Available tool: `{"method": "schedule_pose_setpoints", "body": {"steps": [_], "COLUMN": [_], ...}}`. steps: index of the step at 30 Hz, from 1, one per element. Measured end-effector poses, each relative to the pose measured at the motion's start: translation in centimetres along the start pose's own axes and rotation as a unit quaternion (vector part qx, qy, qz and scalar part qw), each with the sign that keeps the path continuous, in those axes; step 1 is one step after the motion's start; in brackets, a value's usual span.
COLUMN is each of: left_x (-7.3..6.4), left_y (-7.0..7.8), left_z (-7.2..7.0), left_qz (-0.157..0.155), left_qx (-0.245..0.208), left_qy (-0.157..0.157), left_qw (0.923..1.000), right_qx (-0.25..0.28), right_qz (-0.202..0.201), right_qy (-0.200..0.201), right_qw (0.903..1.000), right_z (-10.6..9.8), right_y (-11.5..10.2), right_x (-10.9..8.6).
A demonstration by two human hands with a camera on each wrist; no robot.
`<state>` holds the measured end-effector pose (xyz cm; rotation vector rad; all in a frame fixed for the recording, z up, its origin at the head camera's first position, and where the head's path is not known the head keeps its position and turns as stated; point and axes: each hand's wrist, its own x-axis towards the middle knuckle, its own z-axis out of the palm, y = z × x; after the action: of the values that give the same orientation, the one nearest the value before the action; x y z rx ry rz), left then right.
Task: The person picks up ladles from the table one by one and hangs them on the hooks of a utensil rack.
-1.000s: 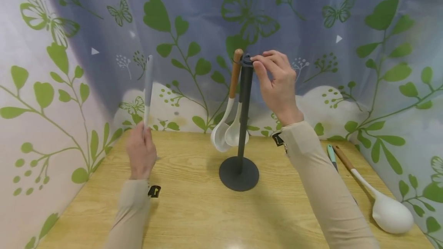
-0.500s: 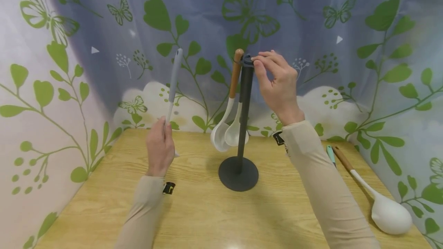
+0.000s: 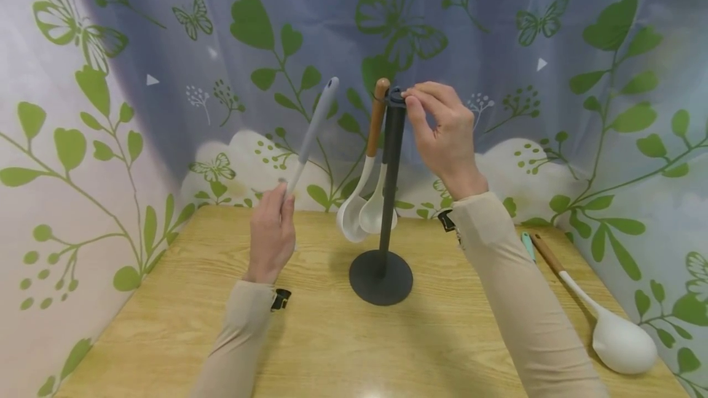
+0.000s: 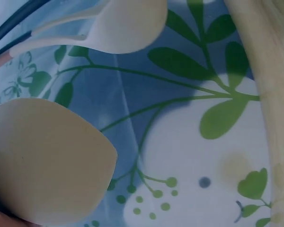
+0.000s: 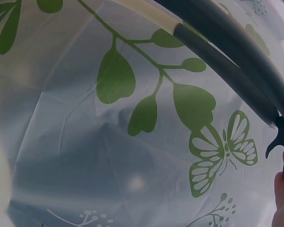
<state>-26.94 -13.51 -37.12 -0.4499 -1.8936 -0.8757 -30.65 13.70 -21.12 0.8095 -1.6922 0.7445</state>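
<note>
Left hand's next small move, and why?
Probably ease the white utensil with the long grey handle toward a free-looking, curved dark hook on the upright dark-grey stand: the handle's holed end leans that way, and the right hand holds the stand's top.

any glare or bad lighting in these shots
Head view: glare on the table at the picture's bottom, soft shadow near the stand; left wrist view: dim, patterned cloth bluish; right wrist view: dim, hazy bright spot on the patterned cloth.

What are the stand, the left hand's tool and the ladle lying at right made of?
Stand: matte dark grey, perhaps coated metal, given its slim post.
Tool: satin grey handle, smooth, likely plastic or silicone.
Ladle: dull white bowl without metallic glints, probably silicone; its warm brown handle suggests wood.
</note>
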Motion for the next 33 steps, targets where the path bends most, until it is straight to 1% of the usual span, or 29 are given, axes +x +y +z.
{"method": "schedule_pose_setpoints", "body": {"steps": [3, 6, 10, 14, 17, 21, 33], "left_x": [0.3, 0.5, 0.5, 0.6, 0.6, 0.5, 0.3], "left_y": [0.5, 0.9, 1.5, 2.0, 2.2, 2.1, 2.0], "left_z": [0.2, 0.5, 0.7, 0.9, 1.0, 1.1, 1.2], "left_qz": [0.014, 0.022, 0.021, 0.019, 0.014, 0.008, 0.011], "left_qx": [-0.006, -0.009, -0.018, -0.024, -0.024, -0.025, -0.033], "left_qy": [-0.009, -0.015, -0.021, -0.038, -0.055, -0.069, -0.098], "left_qw": [0.9998, 0.9996, 0.9994, 0.9988, 0.9981, 0.9973, 0.9946], "right_qx": [0.006, 0.008, 0.010, 0.023, 0.032, 0.038, 0.038], "right_qz": [0.001, 0.002, 0.002, 0.014, 0.020, 0.017, 0.020], "right_qy": [0.004, 0.004, 0.002, 0.011, 0.015, 0.019, 0.024], "right_qw": [1.0000, 1.0000, 0.9999, 0.9996, 0.9992, 0.9989, 0.9988], "right_z": [0.0, 0.0, 0.0, 0.1, 0.3, 0.3, 0.3], "right_y": [0.1, 0.0, -0.1, -0.1, -0.2, -0.3, -0.1], "right_x": [0.1, 0.1, 0.0, -0.2, -0.1, -0.1, -0.2]}}
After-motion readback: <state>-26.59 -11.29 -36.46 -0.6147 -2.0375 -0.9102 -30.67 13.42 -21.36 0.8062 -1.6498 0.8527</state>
